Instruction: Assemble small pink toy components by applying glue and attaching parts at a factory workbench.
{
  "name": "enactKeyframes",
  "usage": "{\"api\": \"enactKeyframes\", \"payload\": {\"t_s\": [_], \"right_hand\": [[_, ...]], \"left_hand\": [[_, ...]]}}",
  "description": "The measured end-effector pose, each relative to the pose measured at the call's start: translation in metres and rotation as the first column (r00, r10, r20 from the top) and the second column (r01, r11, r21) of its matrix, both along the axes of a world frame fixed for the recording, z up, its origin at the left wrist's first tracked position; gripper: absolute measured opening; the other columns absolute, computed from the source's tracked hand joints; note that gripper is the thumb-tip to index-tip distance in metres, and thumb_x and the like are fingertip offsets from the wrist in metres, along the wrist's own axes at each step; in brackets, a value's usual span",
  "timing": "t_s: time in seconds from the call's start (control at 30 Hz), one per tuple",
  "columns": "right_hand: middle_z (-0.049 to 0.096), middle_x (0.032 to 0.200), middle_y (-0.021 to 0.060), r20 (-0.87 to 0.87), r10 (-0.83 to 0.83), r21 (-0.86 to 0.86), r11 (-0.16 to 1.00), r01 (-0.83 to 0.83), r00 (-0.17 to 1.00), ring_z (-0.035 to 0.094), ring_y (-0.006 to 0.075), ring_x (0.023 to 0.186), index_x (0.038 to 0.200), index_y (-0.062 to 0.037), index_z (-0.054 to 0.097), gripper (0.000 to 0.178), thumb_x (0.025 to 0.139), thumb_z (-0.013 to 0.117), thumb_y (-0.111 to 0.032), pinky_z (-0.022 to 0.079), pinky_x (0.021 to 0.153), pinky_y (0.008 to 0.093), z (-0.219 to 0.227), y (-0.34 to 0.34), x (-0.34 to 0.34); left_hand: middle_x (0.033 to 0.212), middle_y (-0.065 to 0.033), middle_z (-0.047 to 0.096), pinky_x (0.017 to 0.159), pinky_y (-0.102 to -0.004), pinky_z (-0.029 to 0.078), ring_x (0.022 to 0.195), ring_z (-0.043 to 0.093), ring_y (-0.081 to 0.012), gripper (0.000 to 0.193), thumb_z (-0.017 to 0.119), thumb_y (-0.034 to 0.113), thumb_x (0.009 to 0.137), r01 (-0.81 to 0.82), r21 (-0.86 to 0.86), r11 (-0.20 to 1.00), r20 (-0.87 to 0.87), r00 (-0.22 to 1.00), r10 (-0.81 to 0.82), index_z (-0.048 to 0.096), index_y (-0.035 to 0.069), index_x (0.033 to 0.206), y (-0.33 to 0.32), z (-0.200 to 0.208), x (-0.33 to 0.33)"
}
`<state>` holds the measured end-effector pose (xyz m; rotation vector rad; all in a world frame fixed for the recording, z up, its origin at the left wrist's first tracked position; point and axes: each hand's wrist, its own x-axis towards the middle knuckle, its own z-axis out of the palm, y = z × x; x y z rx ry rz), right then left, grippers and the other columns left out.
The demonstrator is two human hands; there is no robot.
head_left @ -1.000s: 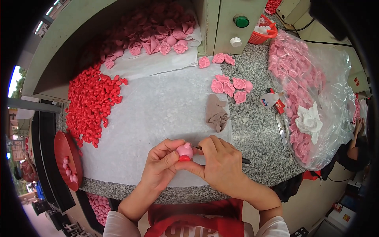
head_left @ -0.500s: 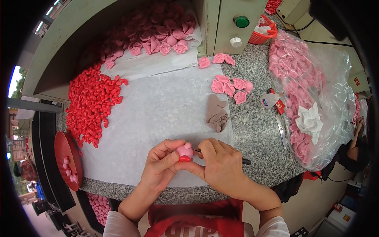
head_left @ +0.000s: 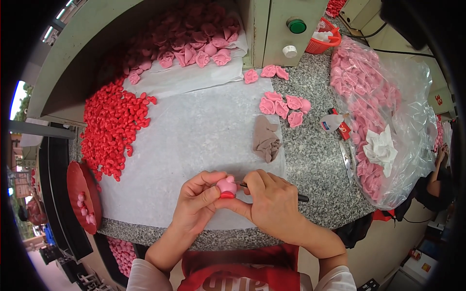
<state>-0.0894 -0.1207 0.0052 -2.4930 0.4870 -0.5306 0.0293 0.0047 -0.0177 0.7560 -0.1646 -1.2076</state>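
Observation:
Between the fingertips of my left hand (head_left: 198,200) is a small round pink figure (head_left: 226,185) with a red piece at its lower side. My right hand (head_left: 273,206) is closed on a thin tool with a dark handle (head_left: 303,198); its metal tip meets the figure's right side. The right thumb presses under the red piece. Both hands are over the near part of a white sheet (head_left: 194,131). A crumpled grey-brown cloth glove (head_left: 266,139) lies just beyond my right hand.
Small red pieces (head_left: 109,128) are heaped at left, above a red tray (head_left: 80,194) with several pink figures. Pink shells (head_left: 281,106) lie at back right; more fill a clear plastic bag (head_left: 369,111). A bottle (head_left: 331,122) and a blade-like metal tool (head_left: 346,157) lie between.

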Motion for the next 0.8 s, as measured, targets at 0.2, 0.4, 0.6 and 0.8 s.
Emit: {"api": "enactKeyframes", "payload": {"t_s": [0.2, 0.4, 0.6, 0.8], "right_hand": [[0.053, 0.064, 0.0031, 0.02, -0.016, -0.014, 1.0, 0.016, 1.0, 0.057, 0.0193, 0.052, 0.075, -0.0064, 0.047, 0.046, 0.069, 0.069, -0.047, 0.043, 0.042, 0.0288, -0.0025, -0.0001, 0.0023], [0.053, 0.063, 0.003, 0.037, 0.0, -0.001, 1.0, 0.0, 0.999, 0.057, 0.0191, 0.051, 0.074, -0.0059, 0.047, 0.046, 0.068, 0.071, -0.045, 0.043, 0.042, 0.0287, -0.0011, 0.0006, 0.0024], [0.052, 0.063, 0.003, 0.029, 0.01, -0.014, 1.0, -0.009, 1.0, 0.057, 0.0187, 0.051, 0.074, -0.0057, 0.047, 0.046, 0.067, 0.071, -0.045, 0.043, 0.042, 0.0285, -0.0026, -0.0009, 0.0023], [0.052, 0.063, 0.0031, 0.038, 0.005, 0.009, 1.0, -0.005, 0.999, 0.056, 0.019, 0.05, 0.074, -0.0058, 0.047, 0.046, 0.068, 0.071, -0.044, 0.043, 0.042, 0.0289, -0.0006, -0.0008, 0.0022]], "left_hand": [[0.109, -0.0138, 0.058, 0.089, -0.0362, 0.046, 0.102, 0.057, -0.0262, 0.029, 0.061, 0.009, 0.082, 0.015, 0.01, 1.0, -0.004, 1.0, -0.015, 0.057, 0.002, 0.11, -0.002, 0.001, 0.0011], [0.106, -0.0127, 0.059, 0.084, -0.0336, 0.05, 0.1, 0.058, -0.0248, 0.023, 0.055, 0.002, 0.084, -0.016, 0.0, 1.0, -0.017, 1.0, 0.016, 0.056, 0.0, 0.108, -0.0002, -0.0003, 0.0002], [0.107, -0.012, 0.059, 0.084, -0.0328, 0.049, 0.1, 0.058, -0.0219, 0.024, 0.055, 0.001, 0.084, -0.001, 0.003, 1.0, -0.034, 0.999, 0.001, 0.056, 0.0, 0.108, -0.0013, 0.0015, 0.0014], [0.108, -0.0119, 0.058, 0.084, -0.0314, 0.049, 0.098, 0.058, -0.0201, 0.024, 0.055, 0.001, 0.084, 0.001, 0.016, 1.0, -0.012, 1.0, -0.001, 0.057, 0.0, 0.108, -0.001, 0.0013, 0.001]]}}
